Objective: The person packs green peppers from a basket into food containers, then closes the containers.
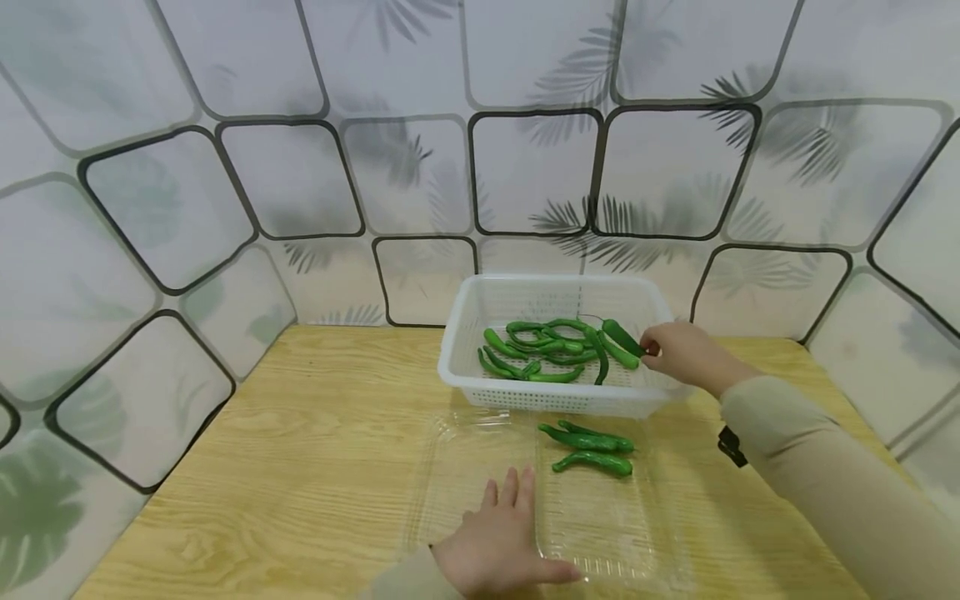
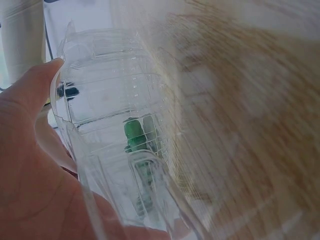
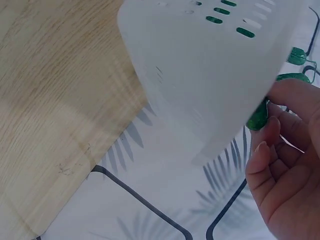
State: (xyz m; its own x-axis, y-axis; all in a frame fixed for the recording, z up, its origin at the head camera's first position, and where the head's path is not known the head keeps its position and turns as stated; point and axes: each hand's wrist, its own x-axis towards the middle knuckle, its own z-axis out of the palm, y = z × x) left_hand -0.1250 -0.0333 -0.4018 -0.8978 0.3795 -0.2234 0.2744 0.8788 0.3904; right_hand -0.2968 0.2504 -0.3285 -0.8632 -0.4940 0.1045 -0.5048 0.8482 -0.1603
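Pinching a single green pepper [image 1: 621, 337] by one end, between thumb and curled fingers of the right hand [image 1: 690, 354], and holding it aslant over the right end of the white basket [image 1: 551, 397], with the broader end pointing in toward the heap. Seeing in that same basket a loose tangle of green peppers [image 1: 602, 358], some curled, some nearly straight, lying across one another on the slotted floor. Finding the basket at the back of the wooden surface [image 1: 300, 467], near the patterned wall covering [image 1: 536, 171], and just in front of it a clear plastic tray [image 1: 480, 450] with a ridge dividing it into two compartments. Counting three peppers [image 1: 592, 462] in the tray's right compartment, all lying crosswise at the far end, two close together and one slightly nearer. Resting the left hand [image 1: 498, 546] at the tray's near edge, with fingers straight, thumb stretched sideways, gripping nothing.
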